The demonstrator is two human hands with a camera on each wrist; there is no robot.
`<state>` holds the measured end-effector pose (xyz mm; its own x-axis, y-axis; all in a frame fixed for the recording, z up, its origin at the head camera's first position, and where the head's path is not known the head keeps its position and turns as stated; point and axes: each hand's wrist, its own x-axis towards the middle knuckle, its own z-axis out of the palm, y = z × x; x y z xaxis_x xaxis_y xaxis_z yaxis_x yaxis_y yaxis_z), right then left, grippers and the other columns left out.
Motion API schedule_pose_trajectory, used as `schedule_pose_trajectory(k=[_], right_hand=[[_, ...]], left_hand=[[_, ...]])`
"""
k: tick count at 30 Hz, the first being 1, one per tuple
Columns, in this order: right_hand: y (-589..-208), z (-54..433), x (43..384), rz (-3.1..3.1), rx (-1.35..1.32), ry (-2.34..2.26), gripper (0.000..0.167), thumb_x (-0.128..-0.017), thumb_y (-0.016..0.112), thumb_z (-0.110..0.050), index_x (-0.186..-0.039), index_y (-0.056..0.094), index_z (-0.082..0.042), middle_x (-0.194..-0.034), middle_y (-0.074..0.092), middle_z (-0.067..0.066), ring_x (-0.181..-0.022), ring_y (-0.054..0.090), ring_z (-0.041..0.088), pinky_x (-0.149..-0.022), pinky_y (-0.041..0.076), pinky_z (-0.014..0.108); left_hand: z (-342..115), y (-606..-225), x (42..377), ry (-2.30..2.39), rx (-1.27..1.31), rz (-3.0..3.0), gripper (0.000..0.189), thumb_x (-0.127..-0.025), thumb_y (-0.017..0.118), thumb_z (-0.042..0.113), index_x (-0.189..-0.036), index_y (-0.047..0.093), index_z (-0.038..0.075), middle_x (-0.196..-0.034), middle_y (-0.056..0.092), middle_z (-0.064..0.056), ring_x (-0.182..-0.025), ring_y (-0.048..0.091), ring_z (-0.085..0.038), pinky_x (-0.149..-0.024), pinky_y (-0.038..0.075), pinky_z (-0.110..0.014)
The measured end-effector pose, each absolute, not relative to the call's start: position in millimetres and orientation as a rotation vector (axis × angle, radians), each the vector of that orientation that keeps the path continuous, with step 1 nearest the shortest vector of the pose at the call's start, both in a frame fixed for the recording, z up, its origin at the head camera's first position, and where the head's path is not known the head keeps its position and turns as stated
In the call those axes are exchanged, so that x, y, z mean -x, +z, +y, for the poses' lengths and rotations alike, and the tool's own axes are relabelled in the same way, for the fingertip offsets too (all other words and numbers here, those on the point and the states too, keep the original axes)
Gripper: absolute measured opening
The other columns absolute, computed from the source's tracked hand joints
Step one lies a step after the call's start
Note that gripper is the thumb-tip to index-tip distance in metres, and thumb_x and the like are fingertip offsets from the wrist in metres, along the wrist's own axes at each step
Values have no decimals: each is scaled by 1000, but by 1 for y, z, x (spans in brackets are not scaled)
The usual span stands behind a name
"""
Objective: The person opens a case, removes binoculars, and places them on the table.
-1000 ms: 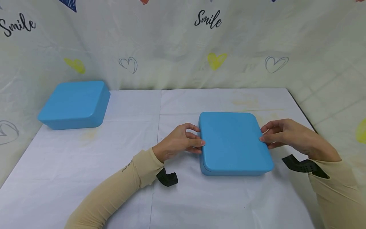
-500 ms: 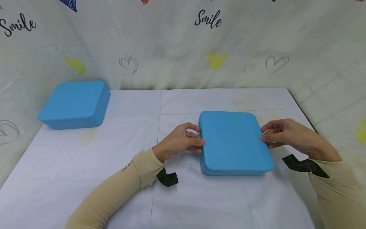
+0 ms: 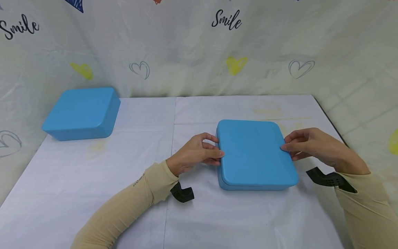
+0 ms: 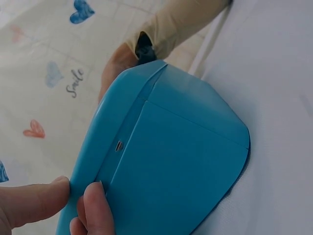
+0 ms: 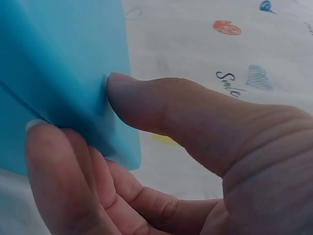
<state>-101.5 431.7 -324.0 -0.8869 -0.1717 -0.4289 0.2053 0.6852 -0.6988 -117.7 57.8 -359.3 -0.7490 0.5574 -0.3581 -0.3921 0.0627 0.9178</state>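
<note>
A blue box with a rounded, flat lid sits on the right half of the white table. On its left side my left hand pinches the lid's rim, thumb above and fingertips below. In the left wrist view a strip with a small metal piece shows between the lid's rim and the side wall. Opposite, my right hand grips the lid's right rim; the right wrist view shows the thumb on top and curled fingers underneath. The box's inside is hidden.
A second blue box rests at the table's back left corner. Behind the table hangs a pale sheet printed with hearts and "Smile". Black curved pieces stick out from both sleeve cuffs.
The lid's far edge has risen very slightly. My right thumb has shifted a little up onto the lid's top edge. My left hand keeps its place, and the second box has not moved.
</note>
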Motion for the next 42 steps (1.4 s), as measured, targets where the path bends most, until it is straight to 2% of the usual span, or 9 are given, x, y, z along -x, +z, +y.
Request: schedule_pose_trajectory(k=[9, 18, 28, 42], right_hand=[[-326, 431, 102, 2439, -8, -1096, 45, -100, 69, -27, -125, 52, 6, -97, 69, 2, -86, 73, 15, -80, 63, 31], [-327, 433, 101, 2438, 10, -1102, 45, -101, 67, -27, -127, 50, 6, -96, 71, 1, -87, 72, 14, -81, 62, 30], [-329, 437, 101, 2416, 31, -1126, 41, -101, 68, -24, -123, 49, 5, -91, 70, -1, -85, 72, 15, -81, 63, 31], [-328, 440, 100, 2348, 44, -1137, 41, -99, 69, -24, -120, 48, 5, -92, 69, 1, -85, 70, 18, -81, 64, 34]], left_hand=[[58, -357, 116, 1766, -167, 1675, 54, -91, 75, 1, -138, 48, 5, -103, 64, -9, -75, 75, -18, -88, 64, -44], [59, -357, 116, 1757, -166, 1672, 54, -91, 74, 1, -138, 48, 5, -104, 64, -10, -74, 76, -18, -92, 62, -49], [60, -358, 115, 1746, -183, 1673, 55, -91, 75, 2, -138, 47, 5, -103, 63, -10, -75, 76, -19, -90, 63, -47], [59, -359, 116, 1720, -220, 1665, 54, -91, 75, 2, -137, 47, 4, -103, 65, -10, -74, 76, -19, -89, 64, -45]])
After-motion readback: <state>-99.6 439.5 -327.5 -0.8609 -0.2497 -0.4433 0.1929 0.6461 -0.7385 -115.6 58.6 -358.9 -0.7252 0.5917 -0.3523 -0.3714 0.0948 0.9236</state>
